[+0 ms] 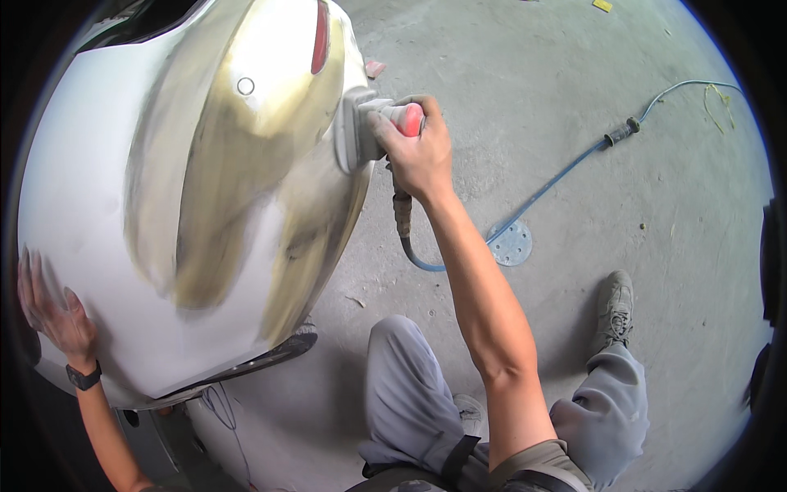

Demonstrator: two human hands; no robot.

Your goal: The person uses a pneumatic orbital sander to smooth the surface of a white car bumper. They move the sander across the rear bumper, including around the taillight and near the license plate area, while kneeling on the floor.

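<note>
My right hand (414,152) is wrapped round the red and grey top of an air sander (365,127). The sander's grey pad is tilted on edge against the right side of a white car bumper (106,172). Sanded patches of yellowish filler (246,180) spread over the bumper's middle and right side. On the bumper's lower left, my left hand (59,316) lies flat with fingers stretched out, holding nothing. A dark watch (84,375) is on that wrist. Part of the sander's pad is hidden by my right hand.
A blue air hose (541,190) runs from the sander under my right forearm and across the concrete floor, through a dark coupling (621,131). Beside it lies a round perforated sanding disc (510,243). A yellow scrap (602,6) lies far off. Thin cables (221,410) hang below the bumper.
</note>
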